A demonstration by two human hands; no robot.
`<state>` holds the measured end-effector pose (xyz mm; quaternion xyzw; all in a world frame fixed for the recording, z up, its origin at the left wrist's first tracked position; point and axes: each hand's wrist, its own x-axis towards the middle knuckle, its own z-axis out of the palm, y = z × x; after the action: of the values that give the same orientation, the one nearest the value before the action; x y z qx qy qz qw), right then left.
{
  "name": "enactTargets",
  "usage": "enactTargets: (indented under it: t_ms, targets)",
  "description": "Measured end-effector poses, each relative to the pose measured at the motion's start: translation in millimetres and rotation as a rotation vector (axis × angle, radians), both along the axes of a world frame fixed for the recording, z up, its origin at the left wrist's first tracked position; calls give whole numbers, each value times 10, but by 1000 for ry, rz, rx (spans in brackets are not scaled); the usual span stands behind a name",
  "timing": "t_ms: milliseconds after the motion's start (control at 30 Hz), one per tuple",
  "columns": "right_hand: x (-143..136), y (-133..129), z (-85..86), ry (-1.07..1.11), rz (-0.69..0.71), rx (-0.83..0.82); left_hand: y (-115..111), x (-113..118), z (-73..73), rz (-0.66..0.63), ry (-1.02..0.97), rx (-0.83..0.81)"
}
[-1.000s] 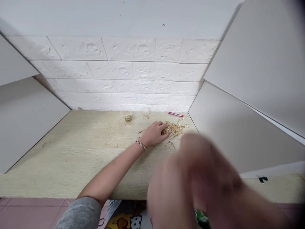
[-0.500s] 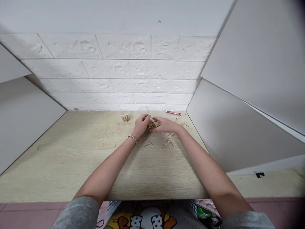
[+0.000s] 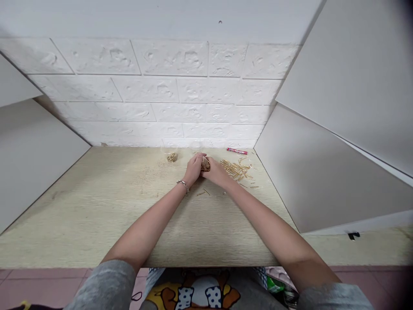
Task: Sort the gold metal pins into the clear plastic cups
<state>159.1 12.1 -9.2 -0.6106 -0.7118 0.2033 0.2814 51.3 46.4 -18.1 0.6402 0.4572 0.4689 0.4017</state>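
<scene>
My left hand (image 3: 194,168), with a bracelet at its wrist, curls round the left side of a clump of thin gold-coloured sticks (image 3: 205,165) at the middle back of the table. From the other side my right hand (image 3: 215,171) wraps the same clump, so the sticks show only in the gap between the hands. Whether they are nails or pins is too small to tell. To the right of my right hand lies a spread of loose gold sticks (image 3: 238,169). A couple of single sticks (image 3: 205,192) rest in front of my hands.
A small heap of gold pieces (image 3: 172,157) sits to the left, beside a faint clear lid or dish. By the wall lies a red pen-like stick (image 3: 237,151). White panels (image 3: 309,172) flank the wooden table (image 3: 129,224); a textured white wall (image 3: 180,90) stands behind.
My right hand has closed in from the right against the clump. A larger spread of loose sticks now shows to its right, and the few in front of it are mostly gone from there.
</scene>
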Motion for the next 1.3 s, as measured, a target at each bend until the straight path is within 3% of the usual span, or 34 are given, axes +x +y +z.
enactTargets:
  t_ms: [300,733,1300]
  targets:
    - [16,0,-2,-135,-63,-5,10,-9,-8,-13,115,-34]
    - [16,-53,93,-311,-66,-10,11,-18,-21,-14,121,12]
    - [32,-60,136,-369,-65,8,-3,-22,-19,-48,155,29]
